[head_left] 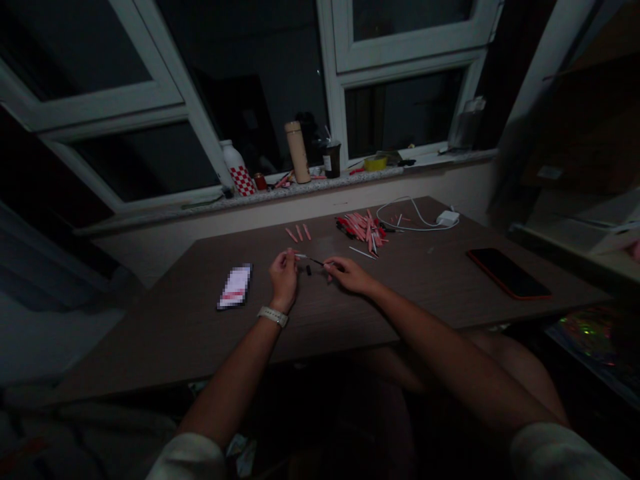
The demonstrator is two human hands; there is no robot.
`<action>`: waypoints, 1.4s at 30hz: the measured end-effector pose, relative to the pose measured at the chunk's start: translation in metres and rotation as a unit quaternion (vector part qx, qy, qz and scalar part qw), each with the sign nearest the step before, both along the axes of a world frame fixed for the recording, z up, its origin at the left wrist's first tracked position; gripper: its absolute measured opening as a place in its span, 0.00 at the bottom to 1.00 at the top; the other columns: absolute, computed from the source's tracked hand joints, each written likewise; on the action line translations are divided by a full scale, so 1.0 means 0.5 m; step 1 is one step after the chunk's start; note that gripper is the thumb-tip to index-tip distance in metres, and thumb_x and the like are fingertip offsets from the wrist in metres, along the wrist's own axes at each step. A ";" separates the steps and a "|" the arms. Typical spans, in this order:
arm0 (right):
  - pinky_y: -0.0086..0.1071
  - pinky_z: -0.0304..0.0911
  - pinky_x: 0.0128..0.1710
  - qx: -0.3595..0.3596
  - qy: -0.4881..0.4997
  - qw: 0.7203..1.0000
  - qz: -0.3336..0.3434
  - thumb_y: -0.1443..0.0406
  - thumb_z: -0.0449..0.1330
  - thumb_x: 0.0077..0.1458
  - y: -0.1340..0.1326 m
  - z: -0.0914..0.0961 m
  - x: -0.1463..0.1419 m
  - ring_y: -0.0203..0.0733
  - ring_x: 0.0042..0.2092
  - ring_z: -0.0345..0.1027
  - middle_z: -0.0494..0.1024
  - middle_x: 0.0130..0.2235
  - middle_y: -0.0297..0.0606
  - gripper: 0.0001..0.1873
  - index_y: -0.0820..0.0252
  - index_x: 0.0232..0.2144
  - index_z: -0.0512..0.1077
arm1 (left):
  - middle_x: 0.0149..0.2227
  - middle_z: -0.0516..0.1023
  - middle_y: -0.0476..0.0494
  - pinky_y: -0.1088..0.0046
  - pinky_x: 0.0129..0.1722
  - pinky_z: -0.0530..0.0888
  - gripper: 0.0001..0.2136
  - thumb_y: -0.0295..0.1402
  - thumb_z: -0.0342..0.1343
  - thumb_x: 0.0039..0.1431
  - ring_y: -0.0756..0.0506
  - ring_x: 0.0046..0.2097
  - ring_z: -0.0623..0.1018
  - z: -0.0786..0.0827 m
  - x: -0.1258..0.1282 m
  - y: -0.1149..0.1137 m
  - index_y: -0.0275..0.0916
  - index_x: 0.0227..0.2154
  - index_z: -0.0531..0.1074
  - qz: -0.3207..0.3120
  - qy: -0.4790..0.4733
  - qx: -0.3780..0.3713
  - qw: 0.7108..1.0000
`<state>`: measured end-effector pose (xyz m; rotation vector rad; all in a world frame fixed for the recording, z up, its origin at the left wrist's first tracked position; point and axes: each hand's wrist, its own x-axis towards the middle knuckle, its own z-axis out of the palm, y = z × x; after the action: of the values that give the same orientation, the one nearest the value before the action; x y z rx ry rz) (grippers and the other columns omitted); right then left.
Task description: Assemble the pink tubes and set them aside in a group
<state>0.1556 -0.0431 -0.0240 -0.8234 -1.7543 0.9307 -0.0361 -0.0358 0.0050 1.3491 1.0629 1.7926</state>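
My left hand [285, 272], with a watch on its wrist, is closed in a pinch on the pale end of a thin pen refill [313, 260]. The fingertips of my right hand [347, 275] pinch its dark end, so the refill spans the gap between both hands just above the table. Below it, a small black pen cap [309, 271] lies on the tabletop. Beyond my left hand, three pink pen barrels [299, 233] are set side by side. A heap of pink, red and black pen parts [364, 229] is past my right hand, with a loose white refill [363, 253] in front.
On the brown table [210, 340] are a lit phone [235, 287] at left, a dark tablet-like device [507, 272] at right and a white charger [447, 218] with cable. The windowsill bears a checkered bottle [237, 168], a beige flask [298, 153] and a dark cup [331, 160].
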 end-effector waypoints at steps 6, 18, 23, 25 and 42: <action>0.31 0.63 0.36 0.006 -0.009 1.000 -0.010 0.52 0.55 0.63 0.006 -0.009 0.001 0.39 0.32 0.70 0.76 0.28 0.33 0.18 0.60 0.42 0.73 | 0.25 0.70 0.51 0.77 0.22 0.59 0.22 0.55 0.59 0.58 0.53 0.23 0.64 -0.001 0.000 0.000 0.36 0.32 0.75 -0.004 0.009 0.007 1.000; 0.31 0.65 0.37 0.026 -0.048 0.998 -0.035 0.55 0.56 0.64 0.001 -0.007 0.003 0.41 0.34 0.74 0.80 0.30 0.37 0.17 0.61 0.44 0.76 | 0.29 0.77 0.45 0.75 0.28 0.66 0.20 0.53 0.60 0.58 0.49 0.30 0.73 -0.003 0.001 0.002 0.37 0.32 0.76 -0.001 0.075 0.000 0.997; 0.34 0.67 0.44 0.054 -0.084 0.994 -0.053 0.59 0.57 0.65 -0.005 0.001 0.008 0.44 0.40 0.77 0.84 0.36 0.40 0.17 0.61 0.50 0.76 | 0.31 0.78 0.44 0.73 0.33 0.70 0.19 0.51 0.59 0.59 0.47 0.33 0.76 0.001 -0.001 -0.003 0.37 0.31 0.76 0.015 0.085 0.009 0.996; 0.35 0.67 0.47 0.071 -0.101 0.991 -0.056 0.60 0.56 0.66 -0.010 0.006 0.011 0.45 0.43 0.78 0.84 0.39 0.42 0.17 0.61 0.51 0.77 | 0.30 0.78 0.44 0.73 0.35 0.71 0.19 0.51 0.60 0.59 0.47 0.34 0.76 0.006 0.000 -0.007 0.38 0.30 0.75 0.026 0.096 0.021 0.995; 0.36 0.69 0.42 0.074 -0.033 0.989 -0.121 0.57 0.69 0.53 -0.019 0.019 0.010 0.45 0.39 0.77 0.83 0.37 0.41 0.13 0.59 0.36 0.78 | 0.26 0.80 0.44 0.71 0.34 0.72 0.16 0.47 0.68 0.49 0.46 0.30 0.78 0.006 0.019 -0.022 0.36 0.28 0.79 -0.101 0.130 -0.038 0.986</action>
<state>0.1605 -0.0527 -0.0145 -0.9540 -1.7105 0.6128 -0.0265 -0.0467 0.0079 1.6129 1.0737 1.4425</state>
